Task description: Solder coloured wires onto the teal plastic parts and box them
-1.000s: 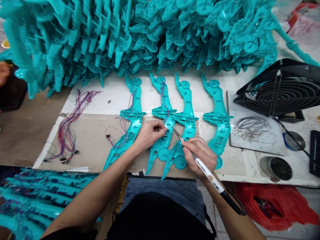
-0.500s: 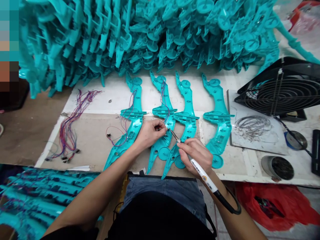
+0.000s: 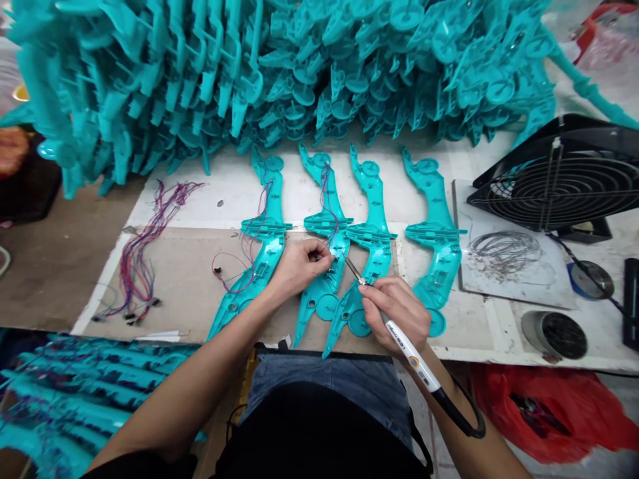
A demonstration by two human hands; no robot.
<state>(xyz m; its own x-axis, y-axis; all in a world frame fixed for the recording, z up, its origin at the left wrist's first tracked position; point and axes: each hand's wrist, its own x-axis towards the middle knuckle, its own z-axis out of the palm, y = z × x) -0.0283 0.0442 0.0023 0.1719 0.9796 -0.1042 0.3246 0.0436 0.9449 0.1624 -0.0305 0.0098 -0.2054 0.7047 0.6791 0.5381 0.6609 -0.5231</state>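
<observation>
- Far left of the frame: loose bundle of wires (image 3: 137,256) lying on the table (image 3: 190,286), well apart from the plastic parts, with bare board around it down to the near edge.
- Left of centre: first plastic part (image 3: 257,256), laid lengthwise with thin wires draped across it.
- Centre: left hand (image 3: 299,266), fingers pinched narrow on something small at the middle of the second plastic part (image 3: 324,259); exactly what is pinched too small to tell.
- Just right of centre: right hand (image 3: 397,313) wrapped closed around a soldering iron (image 3: 399,329), held like a pen, tip slanting up-left to just beside the left fingertips.
- Under the right hand: third plastic part (image 3: 372,243); beside it, a fourth plastic part (image 3: 436,233), untouched. Four in the row, counted, narrow gaps between them.
- Top of the frame: big heap of plastic parts (image 3: 299,66) closing off the far side of the table.
- Right side: one fan (image 3: 564,189), one coil of solder wire (image 3: 504,249), one round tin (image 3: 554,332) near the front edge.
</observation>
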